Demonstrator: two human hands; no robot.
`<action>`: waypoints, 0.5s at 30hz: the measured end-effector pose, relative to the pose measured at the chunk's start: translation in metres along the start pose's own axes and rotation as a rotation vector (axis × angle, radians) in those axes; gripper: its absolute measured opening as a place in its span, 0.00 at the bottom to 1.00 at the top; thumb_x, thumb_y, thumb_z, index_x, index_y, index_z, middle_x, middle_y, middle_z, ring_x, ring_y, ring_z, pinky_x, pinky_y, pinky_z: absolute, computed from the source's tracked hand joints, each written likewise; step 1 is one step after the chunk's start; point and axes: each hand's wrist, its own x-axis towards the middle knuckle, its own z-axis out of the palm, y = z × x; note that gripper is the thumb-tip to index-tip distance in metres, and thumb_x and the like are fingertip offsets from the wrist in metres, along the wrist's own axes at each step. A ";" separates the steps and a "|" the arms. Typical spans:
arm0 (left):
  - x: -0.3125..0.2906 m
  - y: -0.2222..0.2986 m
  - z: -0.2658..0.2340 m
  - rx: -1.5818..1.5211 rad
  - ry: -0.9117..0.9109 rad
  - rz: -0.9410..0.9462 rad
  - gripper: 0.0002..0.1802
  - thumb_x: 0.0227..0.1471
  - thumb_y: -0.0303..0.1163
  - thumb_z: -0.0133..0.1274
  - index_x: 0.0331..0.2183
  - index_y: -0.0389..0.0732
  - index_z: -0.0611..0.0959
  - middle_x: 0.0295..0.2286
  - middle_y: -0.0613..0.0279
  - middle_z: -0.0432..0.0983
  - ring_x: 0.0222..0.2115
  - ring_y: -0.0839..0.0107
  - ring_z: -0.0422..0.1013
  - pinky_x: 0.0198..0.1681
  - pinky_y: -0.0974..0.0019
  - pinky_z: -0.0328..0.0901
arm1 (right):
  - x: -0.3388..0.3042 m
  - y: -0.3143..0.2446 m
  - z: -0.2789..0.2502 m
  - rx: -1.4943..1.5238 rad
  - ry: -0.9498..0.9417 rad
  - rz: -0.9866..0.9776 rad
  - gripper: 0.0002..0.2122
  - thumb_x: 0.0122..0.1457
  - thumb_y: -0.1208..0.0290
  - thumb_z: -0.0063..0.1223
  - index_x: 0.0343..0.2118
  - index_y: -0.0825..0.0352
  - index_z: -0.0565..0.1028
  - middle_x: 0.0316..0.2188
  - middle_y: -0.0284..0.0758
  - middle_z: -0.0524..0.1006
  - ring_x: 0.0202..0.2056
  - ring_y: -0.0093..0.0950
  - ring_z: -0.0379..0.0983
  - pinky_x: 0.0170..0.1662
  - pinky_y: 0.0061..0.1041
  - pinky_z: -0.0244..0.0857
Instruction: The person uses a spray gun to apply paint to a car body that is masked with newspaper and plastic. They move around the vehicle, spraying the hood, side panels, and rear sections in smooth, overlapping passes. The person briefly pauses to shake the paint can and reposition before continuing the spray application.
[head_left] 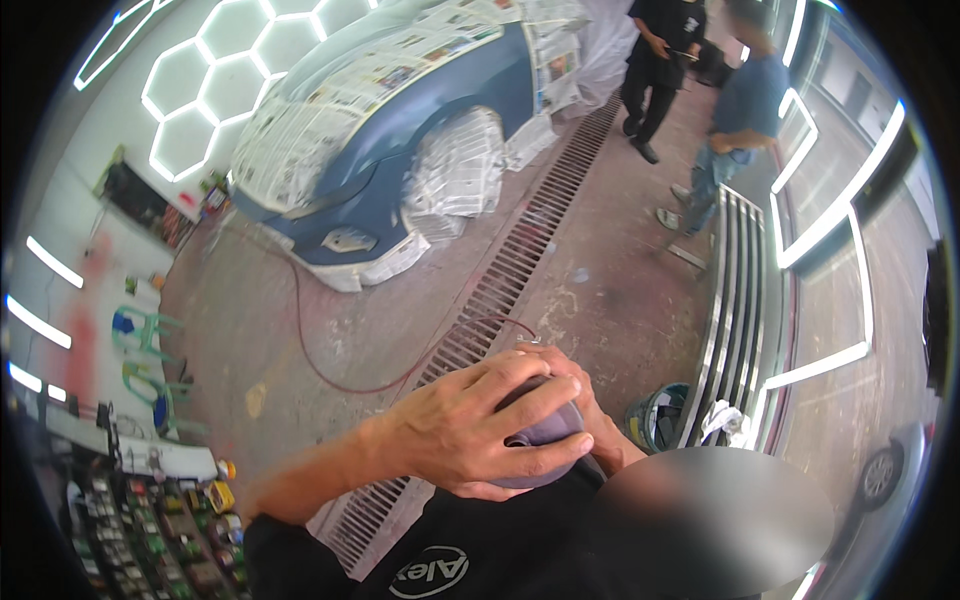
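Observation:
Close in front of my chest I hold a round sander [550,430] with a dark grey-purple disc pad. My left hand [465,430] spreads its fingers across the disc and grips it. Behind the tool my right hand [587,395] is closed around its far side, partly hidden by the disc. A thin red hose [345,387] loops over the floor and reaches up to the hands, where a small metal fitting shows; the joint itself is hidden.
Ahead stands a blue-grey car body [430,85] masked with newspaper and plastic. A floor grate [500,285] runs diagonally. Two people [745,110] stand far right, beside a slatted metal bench [735,290]. A bucket [655,420] sits near its end. Green chairs [150,330] and cluttered shelves [150,530] are left.

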 end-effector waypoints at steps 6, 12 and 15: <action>-0.022 0.018 -0.007 0.119 0.069 -0.181 0.46 0.42 0.52 0.75 0.63 0.57 0.79 0.61 0.50 0.71 0.60 0.46 0.69 0.62 0.41 0.71 | 0.008 -0.010 0.014 0.276 -0.025 0.265 0.39 0.55 0.60 0.80 0.67 0.65 0.69 0.63 0.50 0.75 0.62 0.49 0.76 0.63 0.46 0.73; -0.041 0.050 0.007 0.154 0.249 -0.325 0.31 0.53 0.46 0.69 0.58 0.52 0.85 0.58 0.50 0.74 0.56 0.48 0.73 0.59 0.44 0.75 | 0.034 -0.007 0.024 0.251 -0.255 -0.002 0.35 0.57 0.60 0.78 0.66 0.62 0.72 0.61 0.50 0.77 0.59 0.49 0.78 0.59 0.45 0.75; -0.055 0.065 0.007 0.200 0.235 -0.365 0.31 0.52 0.46 0.70 0.58 0.55 0.85 0.56 0.53 0.75 0.54 0.50 0.74 0.56 0.49 0.78 | 0.035 -0.008 0.042 0.301 -0.294 -0.065 0.35 0.55 0.60 0.78 0.65 0.60 0.73 0.61 0.50 0.77 0.58 0.49 0.79 0.57 0.45 0.77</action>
